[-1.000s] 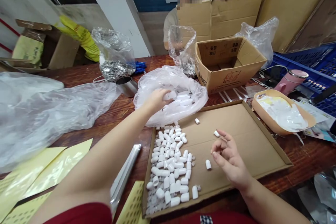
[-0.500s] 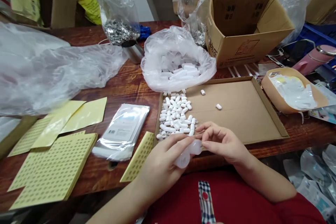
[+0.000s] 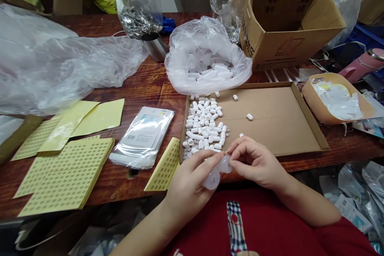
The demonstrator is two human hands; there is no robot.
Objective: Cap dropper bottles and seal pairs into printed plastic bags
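Note:
My left hand (image 3: 193, 176) is closed around a translucent white plastic piece (image 3: 212, 180) with rounded ends, like a small bottle; its grip hides part of it. Against the upper end of this piece, my right hand (image 3: 252, 162) has thumb and fingertips pinched together, and whatever is between them is too small to make out. Both hands are over the near edge of a shallow cardboard tray (image 3: 288, 128). Just beyond them, many small white caps (image 3: 207, 118) lie heaped along the tray's left side. A few loose caps (image 3: 249, 117) lie farther right.
Behind the tray sits an open plastic bag (image 3: 192, 82) of white pieces, beside a cardboard box (image 3: 295, 50). At left are yellow sticker sheets (image 3: 66, 176) and clear packets (image 3: 144, 136). A metal cup (image 3: 156, 48) stands farther back; an orange container (image 3: 315, 106) is at right.
The view has tilted down slightly, so the table things appear higher. Both hands stay together at the plastic piece, with only slight finger movement. Another loose cap now shows just above my right hand.

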